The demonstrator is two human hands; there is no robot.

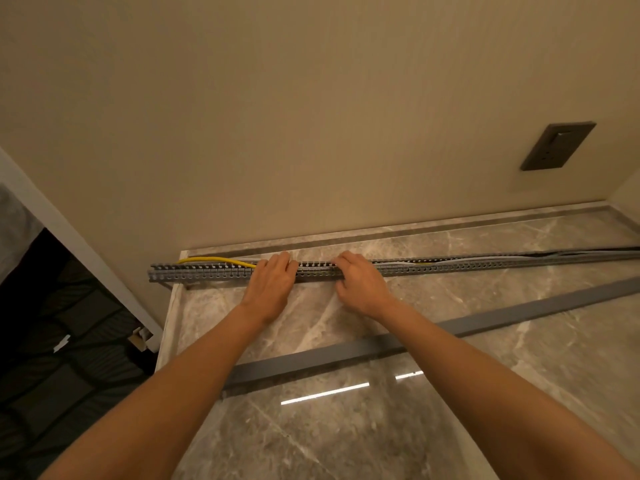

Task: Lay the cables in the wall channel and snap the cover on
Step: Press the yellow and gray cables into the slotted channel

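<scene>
Where the marble floor (450,410) meets the beige wall (311,133), a grey slotted cable channel (207,271) lies along the floor's far edge, close to the wall but not fixed to it. Its left end juts a little past the floor's left edge. A yellow cable (214,260) arcs up out of the channel near that left end and dips back in under the left hand (272,287). Pale grey cables (519,258) run inside the channel toward the right edge of the floor, some riding above its slotted walls. The left hand lies across the top of the channel with its fingers fairly straight, pressing down where the yellow cable goes in. The right hand (360,285) sits just beside it on the channel, fingers curled over the top and thumb against the near wall, gripping it. A long grey cover (485,322) lies flat on the floor, nearer the person and well apart from the channel, passing under both forearms at a slant. A dark outlet plate (557,146) is set in the wall at the right. Past the floor's left edge is a dark, ribbed surface (52,341).
</scene>
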